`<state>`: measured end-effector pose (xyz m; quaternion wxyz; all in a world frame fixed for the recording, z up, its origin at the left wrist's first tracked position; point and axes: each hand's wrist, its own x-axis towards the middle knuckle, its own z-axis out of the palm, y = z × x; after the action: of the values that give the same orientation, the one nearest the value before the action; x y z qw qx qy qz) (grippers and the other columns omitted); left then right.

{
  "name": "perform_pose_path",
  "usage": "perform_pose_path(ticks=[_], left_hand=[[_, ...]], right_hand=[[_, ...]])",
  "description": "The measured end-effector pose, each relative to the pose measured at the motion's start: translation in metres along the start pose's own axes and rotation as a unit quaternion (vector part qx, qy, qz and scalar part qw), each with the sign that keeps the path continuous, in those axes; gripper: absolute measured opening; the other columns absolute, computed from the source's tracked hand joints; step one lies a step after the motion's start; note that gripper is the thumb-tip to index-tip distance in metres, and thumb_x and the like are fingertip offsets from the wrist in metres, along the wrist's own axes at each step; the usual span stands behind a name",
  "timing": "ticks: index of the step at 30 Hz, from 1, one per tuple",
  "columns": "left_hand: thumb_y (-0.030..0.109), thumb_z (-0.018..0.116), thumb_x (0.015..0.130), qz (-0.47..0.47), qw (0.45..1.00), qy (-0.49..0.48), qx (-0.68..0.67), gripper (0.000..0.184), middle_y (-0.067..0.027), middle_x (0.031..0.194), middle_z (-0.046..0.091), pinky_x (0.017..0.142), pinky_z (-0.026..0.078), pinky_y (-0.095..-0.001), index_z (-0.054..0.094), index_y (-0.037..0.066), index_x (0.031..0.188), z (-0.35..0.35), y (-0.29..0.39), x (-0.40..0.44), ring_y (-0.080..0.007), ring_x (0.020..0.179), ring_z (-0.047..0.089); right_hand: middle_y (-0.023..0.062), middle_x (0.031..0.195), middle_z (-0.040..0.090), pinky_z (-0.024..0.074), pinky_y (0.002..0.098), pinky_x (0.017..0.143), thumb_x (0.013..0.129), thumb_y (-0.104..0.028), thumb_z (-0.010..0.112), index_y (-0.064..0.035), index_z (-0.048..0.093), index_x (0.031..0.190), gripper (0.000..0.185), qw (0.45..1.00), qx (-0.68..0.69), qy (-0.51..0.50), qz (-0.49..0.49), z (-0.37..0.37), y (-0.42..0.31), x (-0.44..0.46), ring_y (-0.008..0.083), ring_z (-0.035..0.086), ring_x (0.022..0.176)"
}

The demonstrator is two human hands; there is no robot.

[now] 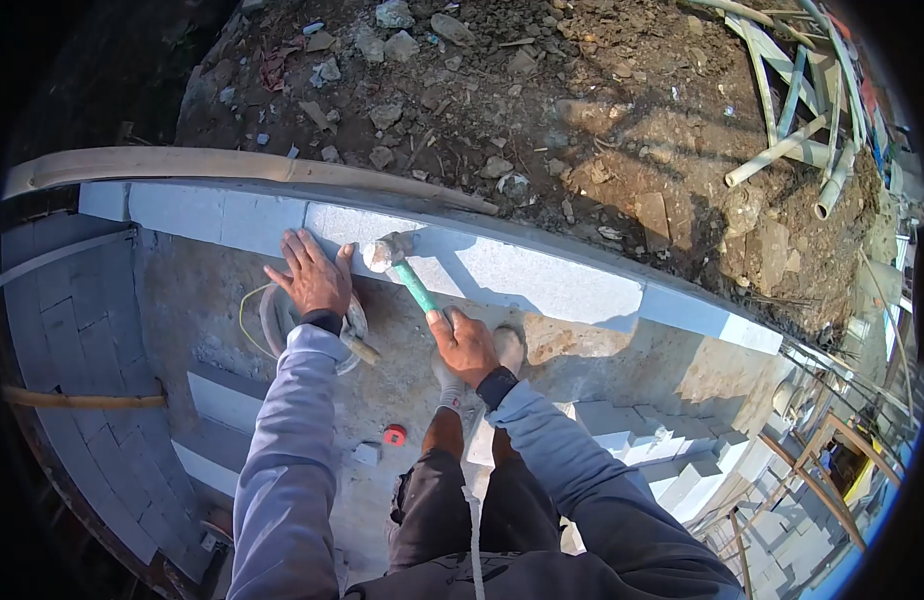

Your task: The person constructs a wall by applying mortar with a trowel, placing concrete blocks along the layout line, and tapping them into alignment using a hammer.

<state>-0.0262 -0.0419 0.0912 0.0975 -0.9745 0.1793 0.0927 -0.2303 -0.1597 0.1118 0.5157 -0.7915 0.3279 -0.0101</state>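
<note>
My right hand (466, 345) is closed around the green handle of a mallet (419, 287), whose thick head is whitish at one end. The mallet head is over the top of a row of pale lightweight blocks (462, 262); whether it touches them I cannot tell. Fingers spread, my left hand (320, 280) lies on the near edge of the same row, left of the mallet. Below that hand a round bucket (354, 318) is partly hidden by my forearm, with a stick-like handle (362, 348) jutting from it.
A red tape measure (395, 435) lies on the floor by my legs. Stacked blocks (672, 450) stand at the right, and a block wall (77, 350) rises at the left. Beyond the row are a bamboo pole (252, 165), rubble-strewn soil (542, 120) and loose pipes (782, 150).
</note>
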Motion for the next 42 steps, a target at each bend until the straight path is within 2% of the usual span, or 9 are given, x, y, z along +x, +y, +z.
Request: perform_pose_path(ticks=[8,14,16,20,21,24,27,33,42], left_hand=[[0.052,0.048,0.088,-0.016,1.000,0.006,-0.023,0.078,-0.0191,0.149,0.021,0.107,0.007,-0.0641,0.026,-0.002,0.141,0.003,0.009,-0.008,-0.0304,0.140,0.016],[0.057,0.051,0.084,0.113,0.983,-0.063,-0.132,0.085,-0.0184,0.151,0.016,0.108,0.003,-0.0610,0.023,0.004,0.144,-0.026,0.130,-0.102,-0.0344,0.141,0.010],[0.057,0.056,0.082,0.117,0.974,-0.129,-0.142,0.089,-0.0198,0.151,0.014,0.107,0.004,-0.0635,0.022,0.003,0.144,-0.031,0.164,-0.122,-0.0359,0.141,0.008],[0.056,0.060,0.079,0.047,0.986,-0.105,-0.122,0.094,-0.0218,0.150,0.012,0.104,0.008,-0.0678,0.020,0.002,0.144,-0.020,0.196,-0.133,-0.0372,0.140,0.006],[0.056,0.061,0.079,0.042,0.987,-0.105,-0.112,0.094,-0.0221,0.150,0.012,0.103,0.008,-0.0687,0.019,0.001,0.144,-0.018,0.197,-0.132,-0.0374,0.140,0.006],[0.056,0.062,0.078,0.023,0.990,-0.109,-0.084,0.095,-0.0220,0.150,0.013,0.102,0.010,-0.0701,0.021,0.002,0.144,-0.022,0.203,-0.129,-0.0371,0.140,0.008],[0.056,0.063,0.077,0.006,0.990,-0.123,-0.074,0.095,-0.0212,0.150,0.015,0.101,0.011,-0.0707,0.022,0.003,0.144,-0.027,0.207,-0.128,-0.0357,0.140,0.009],[0.057,0.063,0.076,0.001,0.991,-0.129,-0.041,0.095,-0.0199,0.150,0.016,0.101,0.012,-0.0704,0.022,0.004,0.144,-0.027,0.210,-0.126,-0.0320,0.141,0.011],[0.057,0.059,0.080,-0.002,0.990,-0.141,0.003,0.091,-0.0188,0.150,0.018,0.105,0.008,-0.0676,0.022,0.004,0.144,-0.041,0.218,-0.127,-0.0295,0.141,0.012]], right_hand=[[0.0212,0.053,0.049,0.0380,0.0442,0.047,0.093,-0.035,0.051,-0.0012,0.049,0.072,0.040,0.992,0.047,0.079,0.081,-0.066,0.032,-0.096,0.0411,0.053,0.052],[0.0176,0.053,0.046,0.0369,0.0416,0.048,0.095,-0.036,0.049,-0.0026,0.049,0.072,0.041,0.984,0.035,0.131,0.118,-0.112,0.054,-0.115,0.0353,0.049,0.049],[0.0173,0.054,0.046,0.0369,0.0419,0.049,0.095,-0.037,0.049,-0.0027,0.049,0.071,0.042,0.981,0.021,0.127,0.145,-0.113,0.077,-0.106,0.0343,0.048,0.050],[0.0170,0.055,0.047,0.0370,0.0423,0.050,0.094,-0.039,0.049,-0.0025,0.049,0.069,0.045,0.979,0.034,0.133,0.149,-0.126,0.086,-0.104,0.0340,0.047,0.051],[0.0146,0.062,0.052,0.0419,0.0363,0.054,0.096,-0.037,0.046,-0.0017,0.054,0.086,0.037,0.981,0.015,0.086,0.171,-0.133,0.086,-0.108,0.0259,0.054,0.056],[0.0177,0.062,0.053,0.0420,0.0395,0.053,0.096,-0.036,0.045,-0.0023,0.054,0.088,0.035,0.985,-0.025,0.103,0.133,-0.141,0.102,-0.110,0.0334,0.058,0.058],[0.0211,0.057,0.050,0.0383,0.0479,0.051,0.094,-0.037,0.049,-0.0026,0.049,0.075,0.040,0.987,-0.001,0.118,0.109,-0.152,0.105,-0.109,0.0416,0.053,0.056],[0.0201,0.054,0.049,0.0395,0.0485,0.050,0.094,-0.034,0.050,-0.0024,0.050,0.075,0.037,0.989,0.079,0.103,0.075,-0.188,0.108,-0.134,0.0417,0.053,0.054],[0.0198,0.054,0.051,0.0405,0.0489,0.048,0.092,-0.032,0.051,-0.0029,0.050,0.079,0.032,0.992,0.054,0.081,0.077,-0.196,0.125,-0.132,0.0414,0.054,0.054]])
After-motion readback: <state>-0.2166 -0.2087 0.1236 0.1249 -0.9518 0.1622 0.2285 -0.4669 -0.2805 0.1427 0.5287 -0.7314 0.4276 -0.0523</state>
